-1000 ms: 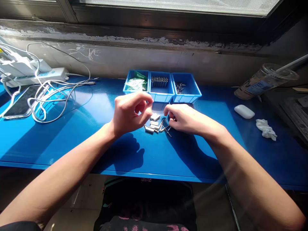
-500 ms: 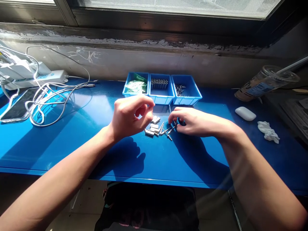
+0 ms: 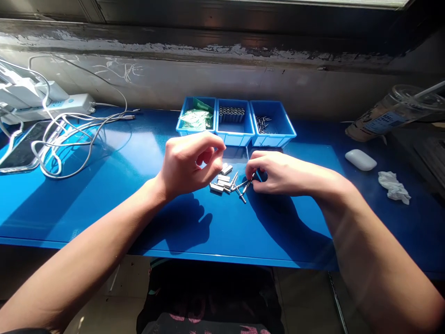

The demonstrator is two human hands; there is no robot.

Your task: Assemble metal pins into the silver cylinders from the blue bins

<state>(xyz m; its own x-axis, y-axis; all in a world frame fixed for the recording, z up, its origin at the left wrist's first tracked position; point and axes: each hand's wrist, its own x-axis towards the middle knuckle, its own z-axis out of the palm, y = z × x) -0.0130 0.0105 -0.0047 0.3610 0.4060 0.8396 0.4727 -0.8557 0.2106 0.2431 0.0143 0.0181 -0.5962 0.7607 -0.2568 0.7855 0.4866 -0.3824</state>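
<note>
On the blue table [image 3: 222, 227] lies a small pile of short metal pieces [image 3: 222, 181] and thin metal pins [image 3: 239, 190]. My left hand [image 3: 187, 164] hovers just above and left of the pile with thumb and fingers pinched together; whether something small sits between them is hidden. My right hand [image 3: 278, 174] rests on the table at the right of the pile, its fingertips closed on one thin pin.
Three blue bins stand in a row behind the pile: the left bin [image 3: 196, 118] with green bags, the middle bin [image 3: 233, 120] with metal sleeves, the right bin [image 3: 273, 123] with pins. White cables and a power strip [image 3: 62, 104] lie far left; a white case [image 3: 360, 160], crumpled tissue [image 3: 392, 187] and cup [image 3: 392, 113] right.
My right hand slid a little to the right along the pile and pinched a pin at its fingertips. My left hand stayed pinched above the pile. The view tilted slightly down.
</note>
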